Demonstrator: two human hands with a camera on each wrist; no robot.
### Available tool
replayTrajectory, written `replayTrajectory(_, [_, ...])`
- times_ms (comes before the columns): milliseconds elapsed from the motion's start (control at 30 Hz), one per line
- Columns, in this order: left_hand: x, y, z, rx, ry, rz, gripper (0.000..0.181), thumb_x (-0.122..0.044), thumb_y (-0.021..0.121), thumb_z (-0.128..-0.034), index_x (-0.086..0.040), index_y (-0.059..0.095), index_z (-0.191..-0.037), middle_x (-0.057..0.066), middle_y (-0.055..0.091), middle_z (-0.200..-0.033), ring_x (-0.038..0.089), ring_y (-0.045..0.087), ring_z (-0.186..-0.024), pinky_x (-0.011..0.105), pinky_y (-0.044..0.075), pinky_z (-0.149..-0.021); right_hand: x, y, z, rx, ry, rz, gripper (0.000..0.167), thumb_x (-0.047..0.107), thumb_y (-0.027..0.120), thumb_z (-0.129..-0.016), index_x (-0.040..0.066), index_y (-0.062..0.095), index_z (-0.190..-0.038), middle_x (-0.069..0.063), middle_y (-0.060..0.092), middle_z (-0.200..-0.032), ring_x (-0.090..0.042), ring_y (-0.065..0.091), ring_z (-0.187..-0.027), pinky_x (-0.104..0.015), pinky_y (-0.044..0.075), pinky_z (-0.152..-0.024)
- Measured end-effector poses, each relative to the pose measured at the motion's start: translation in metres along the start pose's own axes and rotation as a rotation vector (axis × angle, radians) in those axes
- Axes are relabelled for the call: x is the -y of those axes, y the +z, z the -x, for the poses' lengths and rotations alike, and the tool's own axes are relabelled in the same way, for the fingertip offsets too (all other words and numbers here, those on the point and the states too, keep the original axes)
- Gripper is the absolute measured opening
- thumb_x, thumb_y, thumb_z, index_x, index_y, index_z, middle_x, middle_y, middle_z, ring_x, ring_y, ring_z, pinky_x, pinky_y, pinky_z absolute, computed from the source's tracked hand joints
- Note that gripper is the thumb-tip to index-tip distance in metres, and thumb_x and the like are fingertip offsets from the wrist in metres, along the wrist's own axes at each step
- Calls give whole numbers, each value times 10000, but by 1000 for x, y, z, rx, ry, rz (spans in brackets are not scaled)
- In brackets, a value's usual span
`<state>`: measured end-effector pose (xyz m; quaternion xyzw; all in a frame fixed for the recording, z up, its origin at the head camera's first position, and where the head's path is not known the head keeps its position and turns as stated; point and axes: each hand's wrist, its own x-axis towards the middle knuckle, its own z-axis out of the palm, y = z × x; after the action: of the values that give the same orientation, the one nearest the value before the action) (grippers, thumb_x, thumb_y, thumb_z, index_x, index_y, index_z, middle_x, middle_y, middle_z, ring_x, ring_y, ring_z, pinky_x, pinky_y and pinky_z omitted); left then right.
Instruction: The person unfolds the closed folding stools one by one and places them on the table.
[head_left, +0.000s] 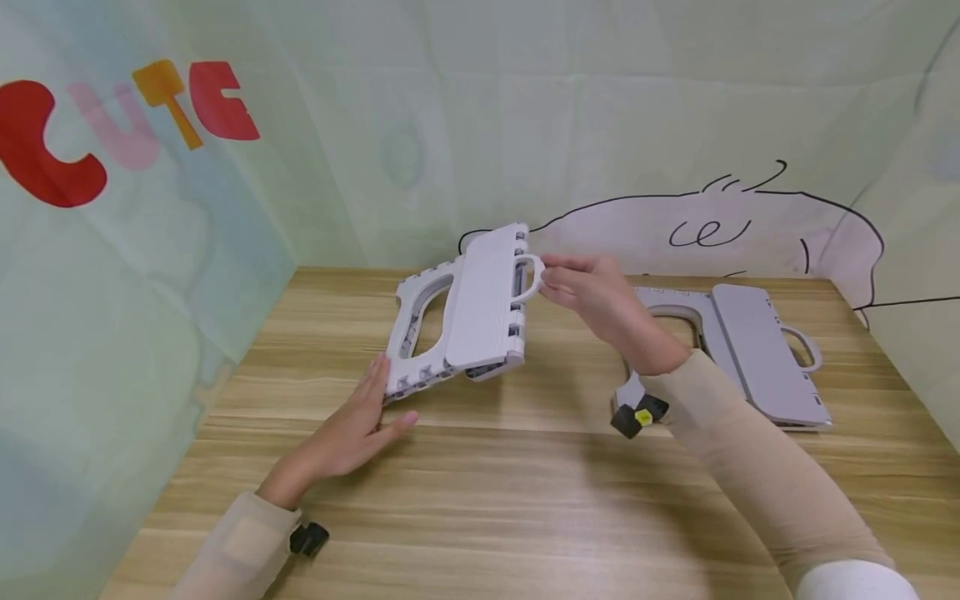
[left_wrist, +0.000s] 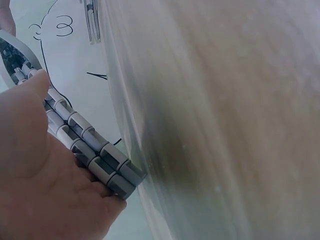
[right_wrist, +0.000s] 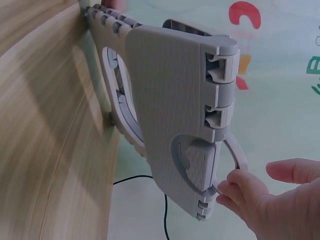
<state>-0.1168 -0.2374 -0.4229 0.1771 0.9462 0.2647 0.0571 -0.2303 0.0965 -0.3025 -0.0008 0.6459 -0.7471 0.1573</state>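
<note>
A light grey folding stool (head_left: 491, 300), folded flat, stands tilted over the wooden table with its handle end raised. My right hand (head_left: 592, 300) holds its loop handle (head_left: 537, 279). In the right wrist view, the right hand (right_wrist: 280, 200) has its fingers curled at the loop and the thumb apart from it. Against the stool's lower left edge rests my left hand (head_left: 348, 429), its fingers fairly straight and the thumb spread away. The left wrist view shows the left hand (left_wrist: 45, 165) along the stool's hinged edge (left_wrist: 90, 140); part of the fingers is hidden there.
A second grey folding stool (head_left: 761, 350) lies folded on the table (head_left: 480, 500) to the right, partly behind my right forearm. A printed cloth (head_left: 360, 150) hangs along the back and left sides of the table. Both wrists wear small black devices.
</note>
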Motion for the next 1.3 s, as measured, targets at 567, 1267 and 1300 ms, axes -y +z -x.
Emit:
replayTrajectory(567, [6,-4,0,20,-40,105,882,-462,455,-1050,29,-69,-1562,222,-91,-1629,401,-35,-1494,581,96,-1190,15,27,7,48,-28,-113,506,-21,538,-1005,-76,381,-1483,-179,417,-1517,-221,447,-1368,-214,478,-988])
replayTrajectory(1267, [10,-13,2,11,-20,288,753,-330,383,-1092,19,-89,-1563,260,-89,-1620,440,-36,-1481,615,59,-1177,34,76,6,95,-157,-111,562,-65,533,-966,-109,329,-1488,-213,370,-1546,-247,398,-1406,-250,416,-1067])
replayTrajectory(1300, [11,-13,2,11,-19,293,747,-326,376,-1094,20,-91,-1563,263,-91,-1619,441,-40,-1480,617,57,-1176,35,78,6,95,-160,-111,567,-68,534,-962,-108,327,-1489,-213,364,-1549,-248,394,-1409,-252,415,-1068])
